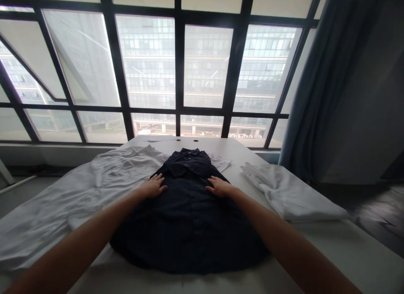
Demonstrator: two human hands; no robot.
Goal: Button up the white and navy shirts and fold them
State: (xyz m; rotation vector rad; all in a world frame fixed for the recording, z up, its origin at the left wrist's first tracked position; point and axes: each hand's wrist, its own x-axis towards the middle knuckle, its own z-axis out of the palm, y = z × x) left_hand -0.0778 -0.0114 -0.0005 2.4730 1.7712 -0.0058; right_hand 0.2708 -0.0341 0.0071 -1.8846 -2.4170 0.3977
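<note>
A dark navy garment (189, 226) with a collar and a buttoned front lies spread on the white table, its collar toward the window and its wide hem toward me. On its left edge rests my left hand (153, 186), open, with the fingers stretched out on the cloth. Across from it my right hand (219, 187) lies flat and open on the right edge, fingers apart. Neither hand grips the fabric. The upper part of the garment looks folded or doubled over below the collar.
Crumpled white cloth (94, 180) covers the table's left side. A folded white cloth (296, 193) lies on the right. Pale patterned fabric (221, 162) shows behind the garment. The white table (350, 243) reaches toward a large window (148, 62); a blue-grey curtain (322, 100) hangs at right.
</note>
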